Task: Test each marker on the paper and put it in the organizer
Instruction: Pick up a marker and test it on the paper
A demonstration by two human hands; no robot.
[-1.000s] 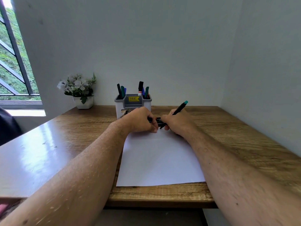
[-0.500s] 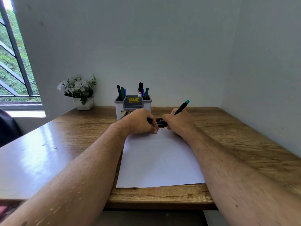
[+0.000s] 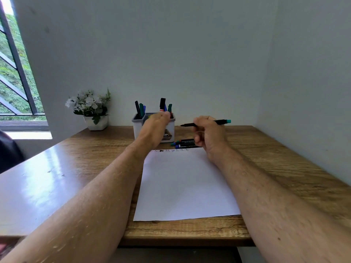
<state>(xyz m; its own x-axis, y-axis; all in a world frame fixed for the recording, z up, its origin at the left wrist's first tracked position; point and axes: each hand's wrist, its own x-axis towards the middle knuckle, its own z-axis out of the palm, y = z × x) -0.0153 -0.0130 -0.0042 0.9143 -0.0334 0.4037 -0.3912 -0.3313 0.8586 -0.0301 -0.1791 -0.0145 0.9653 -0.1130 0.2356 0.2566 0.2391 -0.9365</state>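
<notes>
Your right hand (image 3: 208, 136) grip pinches the marker (image 3: 206, 123), now lifted level off the paper (image 3: 185, 185); your left hand (image 3: 154, 128) has reached up to the organizer (image 3: 137, 128), its grip hidden.

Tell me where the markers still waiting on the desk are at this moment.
In the head view, the loose markers lie side by side on the wooden desk, just beyond the paper's far edge, between the organizer and the right hand.

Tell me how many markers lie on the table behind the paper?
3 markers lie stacked side by side between the organizer and the right hand, beyond the paper; the hand may hide more.
</notes>
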